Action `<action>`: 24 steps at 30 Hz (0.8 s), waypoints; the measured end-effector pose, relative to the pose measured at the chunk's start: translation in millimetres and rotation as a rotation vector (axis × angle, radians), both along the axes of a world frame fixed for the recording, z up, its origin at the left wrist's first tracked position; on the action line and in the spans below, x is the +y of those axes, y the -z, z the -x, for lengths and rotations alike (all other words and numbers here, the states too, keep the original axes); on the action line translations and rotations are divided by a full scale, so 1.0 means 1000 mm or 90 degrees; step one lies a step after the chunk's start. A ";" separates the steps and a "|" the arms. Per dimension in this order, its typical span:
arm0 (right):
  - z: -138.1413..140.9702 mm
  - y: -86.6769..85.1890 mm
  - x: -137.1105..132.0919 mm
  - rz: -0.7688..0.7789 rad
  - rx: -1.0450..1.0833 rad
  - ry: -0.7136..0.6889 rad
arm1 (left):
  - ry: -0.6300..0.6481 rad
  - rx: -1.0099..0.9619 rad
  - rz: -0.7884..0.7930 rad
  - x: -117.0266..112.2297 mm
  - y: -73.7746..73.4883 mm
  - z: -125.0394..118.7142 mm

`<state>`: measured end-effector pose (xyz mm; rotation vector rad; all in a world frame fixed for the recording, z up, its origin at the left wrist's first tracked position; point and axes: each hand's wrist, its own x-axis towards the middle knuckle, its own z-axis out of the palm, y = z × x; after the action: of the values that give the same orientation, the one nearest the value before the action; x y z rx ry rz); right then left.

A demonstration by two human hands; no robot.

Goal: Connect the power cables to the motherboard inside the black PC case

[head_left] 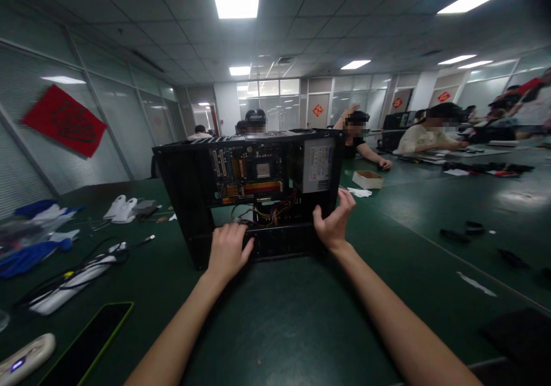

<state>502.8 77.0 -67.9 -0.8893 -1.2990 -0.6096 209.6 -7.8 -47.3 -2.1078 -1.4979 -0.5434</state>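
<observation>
A black computer case (181, 202) stands on the green table (275, 328) with its near side uncovered. Inside, the motherboard (236, 173) sits at the upper middle and the power supply (317, 165) at the upper right. Loose coloured cables (279, 209) hang below them. My left hand (227, 251) lies over the case's lower front rail, its fingers bent over the edge. At the lower right corner, my right hand (334, 225) grips the case, thumb in front and fingers along the side. The undersides of both hands are hidden.
To the left lie a power strip (81, 282) with black cable, a green-edged phone (88, 346), a pale device (28, 360), white adapters (121, 209) and blue gloves (32, 259). An open box (368, 180) stands beyond the case. Several people sit across the table.
</observation>
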 end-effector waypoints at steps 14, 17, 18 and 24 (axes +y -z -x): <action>0.090 -0.067 0.015 0.962 -0.419 -0.254 | 0.006 -0.020 0.010 -0.002 0.002 -0.001; 0.091 -0.066 0.024 1.068 -0.386 -0.291 | 0.015 -0.027 0.005 -0.002 0.003 0.000; 0.090 -0.063 0.026 1.077 -0.377 -0.301 | 0.018 -0.030 0.004 -0.002 0.003 0.001; 0.083 -0.054 0.030 1.017 -0.362 -0.353 | 0.014 -0.022 0.015 -0.002 0.003 0.000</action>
<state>419.7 107.1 -14.0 -1.5212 -2.4418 0.8877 209.7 -10.1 -50.0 -2.1444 -1.5086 -0.5752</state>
